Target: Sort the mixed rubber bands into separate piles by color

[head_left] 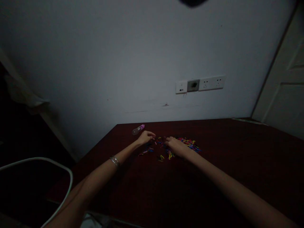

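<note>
On the dark red table lies a heap of small bright pieces (190,144), red, yellow, blue and green, that look like little rubber bands. My right hand (178,147) rests at the heap's left side with its fingers curled down among the pieces; whatever they pinch is too small to make out. To the left, my left hand (145,138) is held just above the table, thumb and fingers brought together. A small clump of pieces (146,151) lies below it. Some yellow pieces (161,158) sit between and nearer to me.
A clear bottle with a pink cap (138,129) lies behind my left hand. The table (223,177) meets a pale wall with sockets (211,83). A white cable (69,171) loops by my left forearm. At the right is a white door (285,95).
</note>
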Available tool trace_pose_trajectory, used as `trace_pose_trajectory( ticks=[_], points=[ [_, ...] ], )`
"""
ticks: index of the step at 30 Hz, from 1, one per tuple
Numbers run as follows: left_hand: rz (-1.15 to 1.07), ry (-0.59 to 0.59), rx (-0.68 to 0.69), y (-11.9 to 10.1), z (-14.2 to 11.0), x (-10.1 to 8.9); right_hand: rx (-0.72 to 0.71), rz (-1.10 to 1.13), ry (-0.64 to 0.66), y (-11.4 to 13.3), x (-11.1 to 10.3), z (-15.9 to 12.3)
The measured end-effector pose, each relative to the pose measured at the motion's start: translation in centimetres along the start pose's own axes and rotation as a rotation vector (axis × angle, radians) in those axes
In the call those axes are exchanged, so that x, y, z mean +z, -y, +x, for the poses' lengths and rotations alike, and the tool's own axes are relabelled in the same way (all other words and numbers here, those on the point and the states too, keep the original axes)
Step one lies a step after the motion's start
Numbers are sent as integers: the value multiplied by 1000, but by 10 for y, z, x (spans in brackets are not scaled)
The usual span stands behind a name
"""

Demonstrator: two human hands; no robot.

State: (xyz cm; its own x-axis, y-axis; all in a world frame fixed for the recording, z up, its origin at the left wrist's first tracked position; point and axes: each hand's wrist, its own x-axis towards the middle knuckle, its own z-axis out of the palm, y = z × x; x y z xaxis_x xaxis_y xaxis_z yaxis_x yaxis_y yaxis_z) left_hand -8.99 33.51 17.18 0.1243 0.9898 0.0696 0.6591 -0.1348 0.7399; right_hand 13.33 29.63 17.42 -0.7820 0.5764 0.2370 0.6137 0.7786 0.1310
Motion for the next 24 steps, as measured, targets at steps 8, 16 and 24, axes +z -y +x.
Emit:
trace_pose_trajectory(
  ticks=[8, 16, 24],
  points=[
    [174, -1, -252, 16, -35, -58, -98, 83, -87, 52, 0, 19],
    [276, 37, -413, 57, -61, -81, -407, -28, -107, 129, 30, 68],
    [272, 77, -384, 55, -58, -71, -249, -111, -43, 61, 26, 54]
  ],
)
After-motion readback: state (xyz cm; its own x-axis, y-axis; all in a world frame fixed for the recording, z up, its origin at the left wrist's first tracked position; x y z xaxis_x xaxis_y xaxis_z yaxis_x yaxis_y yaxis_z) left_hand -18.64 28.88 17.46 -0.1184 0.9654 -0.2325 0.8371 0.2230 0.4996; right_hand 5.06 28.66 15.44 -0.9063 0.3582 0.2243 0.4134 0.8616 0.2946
